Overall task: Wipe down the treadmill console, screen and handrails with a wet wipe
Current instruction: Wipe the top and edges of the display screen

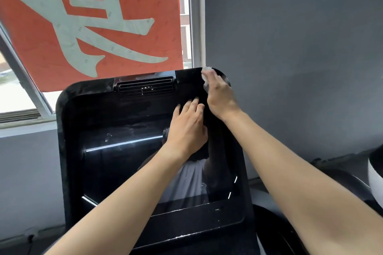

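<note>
The glossy black treadmill console (68, 122) fills the middle of the view, with a vent slot (145, 87) at its top and a dark screen (124, 172) below. My right hand (219, 95) presses a white wet wipe (206, 76) against the console's top right corner with straight fingers. My left hand (188, 126) rests flat on the upper screen area just left of it, fingers spread and holding nothing. The handrails are hidden from view.
A window (192, 16) with a red and white banner (93, 20) stands behind the console. A grey wall (290, 47) runs along the right. A white and black rounded object (376, 167) sits at the right edge.
</note>
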Tool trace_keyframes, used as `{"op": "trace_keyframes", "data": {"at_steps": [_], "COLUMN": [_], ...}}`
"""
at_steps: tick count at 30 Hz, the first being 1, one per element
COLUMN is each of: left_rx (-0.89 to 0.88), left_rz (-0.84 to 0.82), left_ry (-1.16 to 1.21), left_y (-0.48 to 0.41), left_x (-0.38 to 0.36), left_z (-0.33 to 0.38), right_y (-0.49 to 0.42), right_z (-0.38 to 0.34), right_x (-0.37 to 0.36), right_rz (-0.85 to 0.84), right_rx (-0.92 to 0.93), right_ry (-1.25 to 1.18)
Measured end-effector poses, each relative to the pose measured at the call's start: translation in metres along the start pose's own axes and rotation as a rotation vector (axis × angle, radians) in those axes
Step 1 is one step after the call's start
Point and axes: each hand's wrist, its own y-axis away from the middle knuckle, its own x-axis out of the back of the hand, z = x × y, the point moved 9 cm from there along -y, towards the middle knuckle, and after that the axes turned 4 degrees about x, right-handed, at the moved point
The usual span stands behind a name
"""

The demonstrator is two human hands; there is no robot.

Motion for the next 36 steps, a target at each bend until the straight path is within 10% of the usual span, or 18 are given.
{"op": "trace_keyframes", "data": {"at_steps": [36], "left_rx": [-0.173], "left_rz": [-0.032], "left_ry": [0.142], "left_y": [0.083], "left_x": [-0.038], "left_z": [0.052], "right_y": [0.228], "right_z": [0.034], "right_x": [0.014], "right_rz": [0.071], "right_rx": [-0.408], "right_ry": [0.0]}}
